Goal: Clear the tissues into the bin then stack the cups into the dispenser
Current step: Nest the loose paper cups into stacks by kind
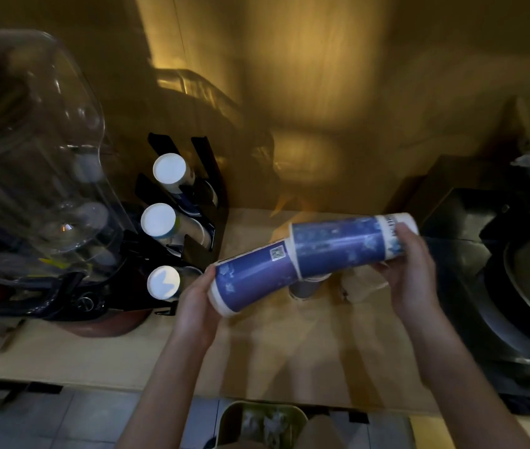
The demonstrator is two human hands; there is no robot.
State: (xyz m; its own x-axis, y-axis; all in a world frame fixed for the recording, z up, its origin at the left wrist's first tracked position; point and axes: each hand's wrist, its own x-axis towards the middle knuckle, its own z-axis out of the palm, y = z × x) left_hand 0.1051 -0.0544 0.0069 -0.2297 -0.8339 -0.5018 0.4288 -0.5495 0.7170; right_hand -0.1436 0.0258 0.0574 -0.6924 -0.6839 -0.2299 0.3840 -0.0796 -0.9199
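Observation:
Two blue paper cups meet above the wooden counter (257,351). My left hand (197,303) grips the base of the lower-left blue cup (250,280). My right hand (416,267) holds the upper-right blue cup (338,246) near its white base, its mouth over the other cup's rim. A black cup dispenser (205,196) stands at the left with three cup stacks (158,220) lying in it, white bottoms facing me. One more cup (305,288) lies on the counter under the held pair. The bin (228,419) at the bottom holds crumpled tissues (266,422).
A large clear plastic cover (30,150) stands at the far left beside the dispenser. Dark appliances and a round metal pan (529,286) fill the right side. A pale crumpled thing (360,286) lies under my right hand. A wooden wall rises behind the counter.

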